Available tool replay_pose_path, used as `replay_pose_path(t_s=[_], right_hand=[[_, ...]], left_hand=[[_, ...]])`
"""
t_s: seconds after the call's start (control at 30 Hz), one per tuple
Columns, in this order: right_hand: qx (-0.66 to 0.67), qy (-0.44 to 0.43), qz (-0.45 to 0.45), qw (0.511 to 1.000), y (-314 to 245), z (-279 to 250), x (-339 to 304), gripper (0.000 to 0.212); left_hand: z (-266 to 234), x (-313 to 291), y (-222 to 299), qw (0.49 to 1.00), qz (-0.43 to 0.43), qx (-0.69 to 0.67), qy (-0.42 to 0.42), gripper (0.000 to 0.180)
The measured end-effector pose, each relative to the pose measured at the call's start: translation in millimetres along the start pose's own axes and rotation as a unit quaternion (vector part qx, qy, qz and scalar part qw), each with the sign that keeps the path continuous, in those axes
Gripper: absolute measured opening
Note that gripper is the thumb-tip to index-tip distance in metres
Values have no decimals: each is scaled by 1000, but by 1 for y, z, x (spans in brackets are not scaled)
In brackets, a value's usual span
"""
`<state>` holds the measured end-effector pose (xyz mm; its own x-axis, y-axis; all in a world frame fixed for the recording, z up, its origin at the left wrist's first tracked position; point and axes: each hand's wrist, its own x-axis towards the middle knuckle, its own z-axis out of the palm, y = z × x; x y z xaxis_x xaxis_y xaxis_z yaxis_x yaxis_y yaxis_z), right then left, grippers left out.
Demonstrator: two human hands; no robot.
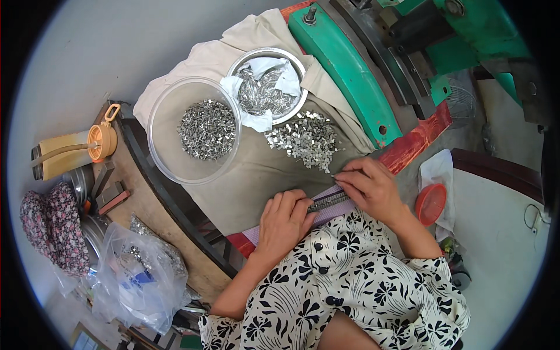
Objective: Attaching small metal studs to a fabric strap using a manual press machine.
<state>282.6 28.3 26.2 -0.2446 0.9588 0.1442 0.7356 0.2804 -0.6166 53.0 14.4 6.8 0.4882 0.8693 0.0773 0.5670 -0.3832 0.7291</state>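
A grey ridged strip (330, 200) lies along the near edge of the work surface, on a lilac band (346, 207). My left hand (284, 221) rests at its left end, fingers curled and pressed together against it. Over the strip's right end, my right hand (371, 188) has its thumb and fingertips in a pinch. Whatever is between those fingertips is too small to name. Just beyond my hands, a loose pile of small, flat, shiny metal pieces (308, 140) is spread on the grey-green cloth (256, 169).
A clear plastic tub (165, 153) of small metal parts stands at far left, beside a metal bowl (300, 65) of thin shiny parts lined with white material. A green machine (350, 76) borders the right. Left are an orange-lidded bottle (104, 142) and plastic bag (131, 291); right, a red basket (430, 204).
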Motion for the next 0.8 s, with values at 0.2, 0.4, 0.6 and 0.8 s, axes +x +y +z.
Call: replay_pose_path(t_s=[0.2, 0.4, 0.6, 0.8], right_hand=[[-68, -25, -63, 995, -4, 2, 18, 15], [-13, -20, -50, 998, -6, 3, 20, 15], [22, -28, -65, 997, -13, 11, 17, 16], [39, -45, -79, 995, -10, 8, -1, 18]], left_hand=[[-14, -8, -4, 1000, -22, 2, 1, 33], [-14, -9, -2, 999, -24, -29, 23, 31], [-5, 1, 2, 1000, 3, 0, 19, 25], [-3, 3, 5, 999, 10, 30, 21, 17]])
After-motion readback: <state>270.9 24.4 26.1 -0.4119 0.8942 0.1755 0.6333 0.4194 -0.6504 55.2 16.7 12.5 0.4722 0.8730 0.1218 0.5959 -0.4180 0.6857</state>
